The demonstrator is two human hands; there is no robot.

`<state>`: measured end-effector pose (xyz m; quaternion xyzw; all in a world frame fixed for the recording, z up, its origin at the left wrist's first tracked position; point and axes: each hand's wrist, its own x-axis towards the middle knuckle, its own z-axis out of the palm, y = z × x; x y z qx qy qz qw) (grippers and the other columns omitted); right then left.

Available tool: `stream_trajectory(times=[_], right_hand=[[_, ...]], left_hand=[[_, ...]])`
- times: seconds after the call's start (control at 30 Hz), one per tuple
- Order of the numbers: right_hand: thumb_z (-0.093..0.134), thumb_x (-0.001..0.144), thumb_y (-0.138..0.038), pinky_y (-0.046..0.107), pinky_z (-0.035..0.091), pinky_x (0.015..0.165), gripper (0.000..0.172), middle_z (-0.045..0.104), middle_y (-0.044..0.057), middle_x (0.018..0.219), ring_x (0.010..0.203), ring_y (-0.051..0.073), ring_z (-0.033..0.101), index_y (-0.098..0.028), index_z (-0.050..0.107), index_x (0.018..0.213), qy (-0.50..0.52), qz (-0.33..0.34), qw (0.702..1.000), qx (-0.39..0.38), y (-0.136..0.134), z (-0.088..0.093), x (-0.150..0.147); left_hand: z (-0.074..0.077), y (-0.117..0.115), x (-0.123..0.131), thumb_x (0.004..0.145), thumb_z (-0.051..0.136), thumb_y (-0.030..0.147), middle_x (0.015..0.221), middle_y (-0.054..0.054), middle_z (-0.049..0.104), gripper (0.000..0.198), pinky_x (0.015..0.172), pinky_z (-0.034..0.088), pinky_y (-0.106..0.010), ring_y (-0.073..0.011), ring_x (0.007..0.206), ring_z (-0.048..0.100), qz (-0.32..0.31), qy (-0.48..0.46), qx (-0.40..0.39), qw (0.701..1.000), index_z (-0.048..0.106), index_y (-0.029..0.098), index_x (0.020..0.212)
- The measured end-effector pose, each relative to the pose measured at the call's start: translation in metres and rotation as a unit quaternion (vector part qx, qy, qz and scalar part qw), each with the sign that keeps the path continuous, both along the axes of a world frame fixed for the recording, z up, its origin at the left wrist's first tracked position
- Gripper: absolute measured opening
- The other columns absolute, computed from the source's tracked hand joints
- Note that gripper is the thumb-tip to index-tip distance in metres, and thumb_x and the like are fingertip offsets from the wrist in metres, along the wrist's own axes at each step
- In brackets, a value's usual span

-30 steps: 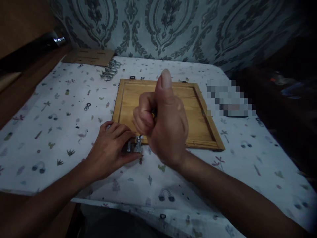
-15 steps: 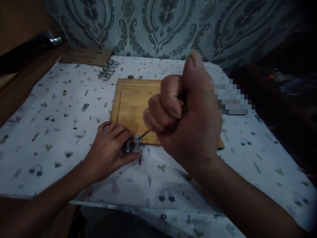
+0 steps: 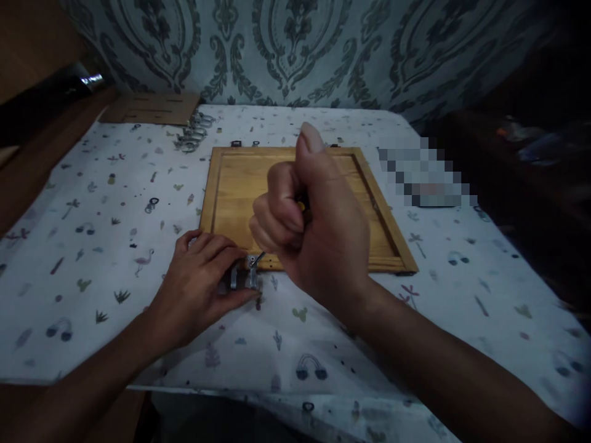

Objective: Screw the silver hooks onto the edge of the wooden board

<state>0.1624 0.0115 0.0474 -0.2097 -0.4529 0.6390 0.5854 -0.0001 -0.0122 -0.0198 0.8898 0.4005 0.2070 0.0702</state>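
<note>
A framed wooden panel like a cabinet door [image 3: 235, 197] lies flat on the patterned tablecloth. At its near left edge sits a metal hinge [image 3: 252, 279]. My left hand [image 3: 198, 283] grips this hinge between thumb and fingers, its fingertips resting on the frame. My right hand [image 3: 323, 227] is a fist around a screwdriver [image 3: 260, 256], thumb pointing up. Only the thin shaft and a bit of yellow on the handle show; the shaft slants down to the hinge, its tip at a screw there. The fist hides part of the panel.
Several metal hinges [image 3: 194, 132] lie in a pile at the back left beside a brown cardboard sheet [image 3: 150, 109]. A pixelated flat object [image 3: 422, 175] rests right of the panel. A patterned wall [image 3: 295, 49] stands behind the table [image 3: 115, 246].
My right fist has shifted left and lower, showing more of the panel's right side, and the screwdriver shaft stands steeper. My left hand stays on the hinge. The view has shifted slightly.
</note>
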Motion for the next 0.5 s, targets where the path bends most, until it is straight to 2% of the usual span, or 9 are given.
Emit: stream_trajectory(times=[0.13,0.3,0.4,0.5], right_hand=[[0.046,0.096,-0.055,0.026,0.021,0.038,0.064,0.022,-0.007,0.04,0.036,0.006,0.018,-0.021,0.034,0.044,0.003,0.009,1.0,0.01,-0.0006,-0.0022,-0.0002],[0.049,0.097,-0.047,0.027,0.022,0.04,0.061,0.022,-0.008,0.041,0.036,0.006,0.018,-0.021,0.036,0.044,0.005,0.022,1.0,0.009,-0.0034,-0.0035,-0.0027],[0.041,0.101,-0.035,0.026,0.027,0.042,0.058,0.023,-0.007,0.042,0.036,0.006,0.019,-0.021,0.036,0.045,-0.007,0.015,1.0,0.011,-0.0058,-0.0036,-0.006],[0.045,0.099,-0.037,0.024,0.035,0.046,0.056,0.029,-0.006,0.044,0.039,0.007,0.025,-0.021,0.038,0.046,-0.034,0.002,0.999,0.023,-0.0077,-0.0032,-0.005]], left_hand=[[0.0003,-0.0008,0.0003,0.085,0.066,0.05,0.104,-0.006,0.065,0.039,0.095,0.034,-0.05,-0.0275,0.1,0.058,0.001,0.0,-0.001,1.0,0.059,0.02,0.109],[0.0007,-0.0013,-0.0005,0.087,0.063,0.049,0.1,-0.008,0.065,0.035,0.094,0.037,-0.051,-0.0285,0.098,0.058,-0.006,0.0,0.022,1.0,0.06,0.019,0.107],[0.0018,-0.0013,0.0003,0.088,0.062,0.045,0.093,-0.007,0.063,0.03,0.091,0.04,-0.052,-0.0286,0.094,0.058,0.001,-0.007,0.018,1.0,0.062,0.019,0.104],[0.0031,-0.0014,0.0013,0.087,0.064,0.041,0.092,-0.006,0.064,0.027,0.091,0.042,-0.053,-0.0284,0.091,0.06,0.007,-0.013,0.002,1.0,0.064,0.02,0.103]])
